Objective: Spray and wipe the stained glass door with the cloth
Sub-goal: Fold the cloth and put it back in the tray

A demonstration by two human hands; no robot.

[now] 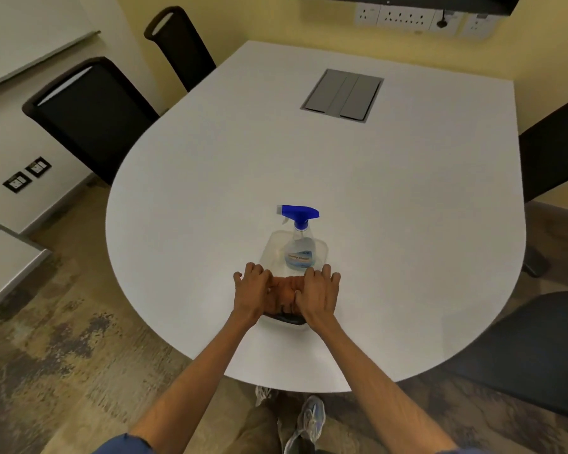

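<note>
From where I stand there is one white table [341, 178] and four dark chairs around it: one chair [92, 116] at the left, a second chair [181, 44] behind that, a third chair [554, 149] at the right and a fourth chair [538, 348] nearest me. On the table I count one clear tray [322, 249], one spray bottle [300, 253], one orange-brown cloth [284, 290] and one grey hatch [341, 95] of three panels. Two hands are over the tray, the left hand [251, 293] and the right hand [318, 294]. Below the table's edge are two shoes, one shoe [309, 421] and another shoe [264, 393]. Low on the left wall are two switch plates, one plate [17, 181] and its twin plate [38, 166].
</note>
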